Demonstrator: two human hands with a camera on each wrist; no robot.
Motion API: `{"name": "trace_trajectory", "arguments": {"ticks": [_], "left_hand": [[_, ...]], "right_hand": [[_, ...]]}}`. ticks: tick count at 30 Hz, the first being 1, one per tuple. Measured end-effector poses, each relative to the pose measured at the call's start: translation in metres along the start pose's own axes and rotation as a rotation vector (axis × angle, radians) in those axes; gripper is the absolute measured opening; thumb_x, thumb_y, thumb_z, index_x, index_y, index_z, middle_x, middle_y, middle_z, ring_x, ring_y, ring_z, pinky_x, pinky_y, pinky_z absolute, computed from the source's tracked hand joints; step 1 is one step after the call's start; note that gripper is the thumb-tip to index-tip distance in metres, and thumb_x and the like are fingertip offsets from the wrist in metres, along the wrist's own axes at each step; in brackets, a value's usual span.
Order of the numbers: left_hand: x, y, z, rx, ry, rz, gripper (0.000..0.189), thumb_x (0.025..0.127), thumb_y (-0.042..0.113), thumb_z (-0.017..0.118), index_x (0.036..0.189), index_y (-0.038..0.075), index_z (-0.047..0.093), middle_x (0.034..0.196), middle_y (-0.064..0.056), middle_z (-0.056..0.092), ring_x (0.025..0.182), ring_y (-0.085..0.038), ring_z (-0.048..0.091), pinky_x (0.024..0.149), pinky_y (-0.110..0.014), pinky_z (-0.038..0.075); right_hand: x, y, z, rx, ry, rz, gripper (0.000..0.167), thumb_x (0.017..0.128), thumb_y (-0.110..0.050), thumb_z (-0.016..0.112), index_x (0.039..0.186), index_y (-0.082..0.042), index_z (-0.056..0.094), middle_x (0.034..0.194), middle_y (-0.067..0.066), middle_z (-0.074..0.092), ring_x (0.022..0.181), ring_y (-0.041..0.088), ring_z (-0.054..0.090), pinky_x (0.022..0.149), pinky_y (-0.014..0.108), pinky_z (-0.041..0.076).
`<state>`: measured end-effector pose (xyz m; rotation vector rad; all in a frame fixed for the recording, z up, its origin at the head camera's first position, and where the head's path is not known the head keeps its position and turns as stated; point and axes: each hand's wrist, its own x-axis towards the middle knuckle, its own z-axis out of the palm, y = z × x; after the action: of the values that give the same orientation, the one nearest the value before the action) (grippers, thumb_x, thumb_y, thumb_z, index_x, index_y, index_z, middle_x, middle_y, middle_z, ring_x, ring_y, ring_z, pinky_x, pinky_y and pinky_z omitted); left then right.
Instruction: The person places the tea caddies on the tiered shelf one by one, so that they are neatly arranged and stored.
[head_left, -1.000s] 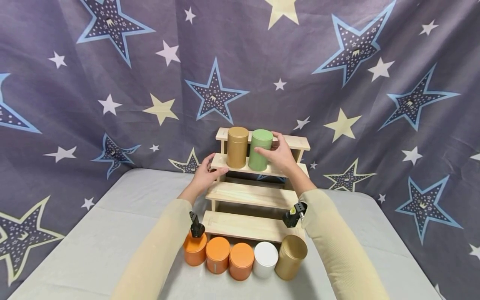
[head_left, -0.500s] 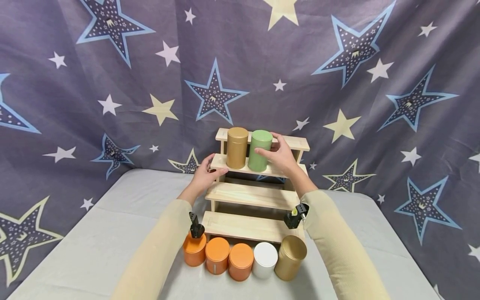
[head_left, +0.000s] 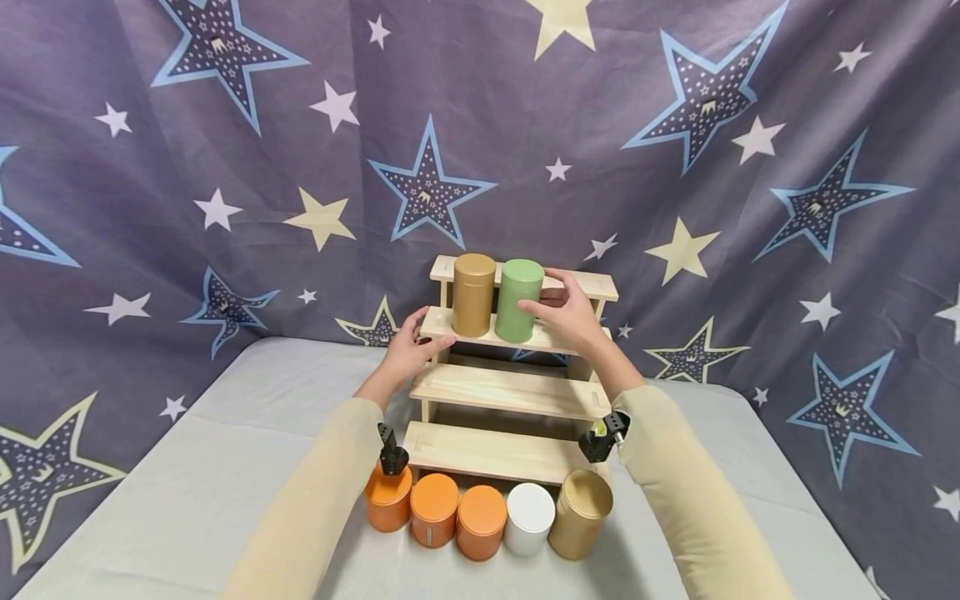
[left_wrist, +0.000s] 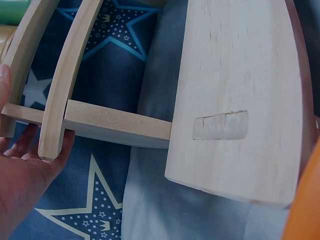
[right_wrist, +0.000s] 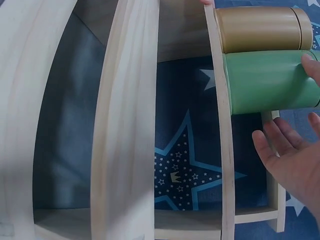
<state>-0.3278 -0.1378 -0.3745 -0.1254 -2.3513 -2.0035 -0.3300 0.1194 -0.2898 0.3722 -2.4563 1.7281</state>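
Observation:
My left hand [head_left: 406, 351] grips the left end of a stepped wooden shelf [head_left: 510, 392] at its second tier from the top, thumb in front and fingers behind. On that tier a gold canister [head_left: 473, 296] and a green canister [head_left: 519, 302] stand upright, side by side. My right hand [head_left: 572, 315] is just right of the green canister. In the right wrist view its fingers [right_wrist: 282, 137] are spread and away from the green canister's side, while the thumb [right_wrist: 311, 67] overlaps that canister near its lid.
In front of the shelf stands a row on the grey cloth [head_left: 187, 483]: several orange canisters [head_left: 482, 522], a white canister [head_left: 530, 518] and another gold canister [head_left: 581, 514]. Behind the shelf hangs a star-patterned curtain [head_left: 285, 150]. Each wrist carries a small black camera [head_left: 597, 440].
My right hand has loosened from the green canister and shifted slightly right. The canister stays on the tier. My left hand has kept its place on the shelf.

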Motion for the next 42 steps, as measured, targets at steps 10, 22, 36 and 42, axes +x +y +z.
{"name": "trace_trajectory", "arguments": {"ticks": [10,22,36,42], "left_hand": [[0.002,-0.002,0.0,0.01,-0.004,-0.003,0.086,0.085,0.022,0.07,0.151,0.015,0.014,0.145,-0.018,0.04,0.132,-0.032,0.042,0.107,-0.043,0.038],[-0.006,0.011,0.0,-0.008,-0.022,-0.041,0.086,0.086,0.017,0.069,0.151,0.014,0.013,0.146,-0.021,0.036,0.133,-0.035,0.039,0.108,-0.046,0.037],[0.002,-0.003,0.0,0.015,-0.002,-0.022,0.086,0.086,0.022,0.069,0.151,0.017,0.015,0.144,-0.018,0.041,0.13,-0.032,0.044,0.105,-0.045,0.04],[0.002,-0.001,0.0,0.012,-0.004,-0.026,0.086,0.085,0.023,0.07,0.151,0.017,0.014,0.144,-0.018,0.04,0.13,-0.032,0.044,0.105,-0.045,0.04]], "right_hand": [[-0.009,0.004,-0.009,-0.012,-0.024,0.002,0.074,0.079,-0.025,0.076,0.141,-0.017,0.037,0.125,0.019,0.057,0.117,0.029,0.054,0.098,0.044,0.045],[-0.026,0.007,-0.027,-0.054,-0.039,0.005,0.071,0.081,-0.03,0.074,0.141,-0.017,0.038,0.13,0.019,0.053,0.121,0.03,0.051,0.102,0.045,0.042],[-0.05,0.016,-0.049,-0.113,-0.05,-0.026,0.064,0.084,-0.033,0.07,0.139,-0.017,0.041,0.123,0.014,0.057,0.115,0.027,0.055,0.093,0.036,0.047],[-0.065,0.022,-0.06,-0.146,-0.063,-0.034,0.059,0.086,-0.032,0.067,0.138,-0.017,0.042,0.124,0.017,0.057,0.111,0.021,0.057,0.088,0.029,0.049]]}}
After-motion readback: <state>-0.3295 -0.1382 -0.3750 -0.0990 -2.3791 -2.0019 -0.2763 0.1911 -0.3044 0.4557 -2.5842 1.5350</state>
